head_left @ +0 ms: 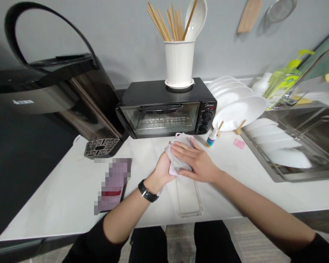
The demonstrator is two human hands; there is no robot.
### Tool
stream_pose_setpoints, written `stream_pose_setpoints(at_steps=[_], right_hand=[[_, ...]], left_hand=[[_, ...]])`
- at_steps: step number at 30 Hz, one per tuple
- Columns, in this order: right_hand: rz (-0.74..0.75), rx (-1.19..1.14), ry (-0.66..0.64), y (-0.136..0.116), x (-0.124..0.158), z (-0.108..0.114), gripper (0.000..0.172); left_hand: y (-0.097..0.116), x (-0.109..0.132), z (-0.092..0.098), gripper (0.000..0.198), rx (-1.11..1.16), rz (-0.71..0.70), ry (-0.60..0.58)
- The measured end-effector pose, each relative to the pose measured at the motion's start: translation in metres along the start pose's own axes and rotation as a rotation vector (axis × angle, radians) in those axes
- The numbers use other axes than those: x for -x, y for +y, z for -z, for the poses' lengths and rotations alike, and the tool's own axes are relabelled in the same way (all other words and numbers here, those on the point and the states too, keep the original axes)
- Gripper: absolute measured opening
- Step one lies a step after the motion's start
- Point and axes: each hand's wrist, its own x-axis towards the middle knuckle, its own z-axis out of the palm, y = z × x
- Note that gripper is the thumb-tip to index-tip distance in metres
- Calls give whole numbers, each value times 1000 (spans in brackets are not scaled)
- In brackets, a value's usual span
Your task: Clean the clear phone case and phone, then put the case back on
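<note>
Free desk (52, 197) left of the pixelated purple item (115, 179), out to the side edge. Gap between purple item and left hand (162, 168) passable from the oven side; left forearm shuts off the near end. Water dispenser (98, 98) blocks back left. Toaster oven (164, 93) walls off straight ahead, tall cup (179, 60) on top. Small bottle (211, 138) by its right corner, plates (241, 109) behind. Open strip right of the clear case (190, 201) up to sink (263, 160); right forearm spans it, flat pink note (239, 143) beyond.
</note>
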Motion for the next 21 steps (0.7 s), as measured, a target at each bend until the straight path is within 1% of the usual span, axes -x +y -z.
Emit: stream_pose_setpoints(at_steps=[2, 3, 4, 5, 7, 9, 10, 11, 12, 14, 16, 17, 18, 19, 21], right_hand=[[114, -69, 1, -3, 2, -3, 63], [136, -84, 13, -4, 3, -3, 56], [125, -82, 29, -4, 4, -3, 51], [78, -61, 50, -2, 4, -2, 48], [-81, 22, 95, 2, 5, 2, 50], [-232, 110, 115, 6, 4, 5, 59], [-270, 137, 113, 7, 3, 5, 66], [-277, 147, 99, 8, 2, 5, 72], [-249, 136, 75, 7, 1, 4, 76], [-112, 64, 18, 2, 0, 1, 77], [52, -39, -16, -4, 0, -2, 67], [110, -81, -13, -6, 1, -4, 61], [133, -105, 6, -8, 1, -4, 55], [113, -104, 33, -7, 2, -4, 51], [-23, -41, 86, -4, 3, -1, 49]], left_hand=[[5, 1, 2, 59, 2, 7, 1], [7, 2, 2, 65, 1, -12, -1], [10, 2, 2, 66, 2, -43, -4], [12, 2, 1, 64, 4, -80, -9], [11, 2, -1, 54, 2, -121, -21], [7, 1, -1, 47, -15, -90, -39], [4, -1, -1, 44, -26, -60, -46], [2, -2, 0, 43, -32, -35, -50], [0, -3, 1, 41, -32, -21, -47], [1, -4, 4, 42, -11, -12, -25], [8, -3, 5, 53, 14, -21, 14], [12, -2, 4, 60, 20, -33, 31], [17, 0, 3, 65, 23, -55, 43], [20, 1, 1, 66, 24, -84, 48], [23, 3, -4, 60, 16, -144, 37]])
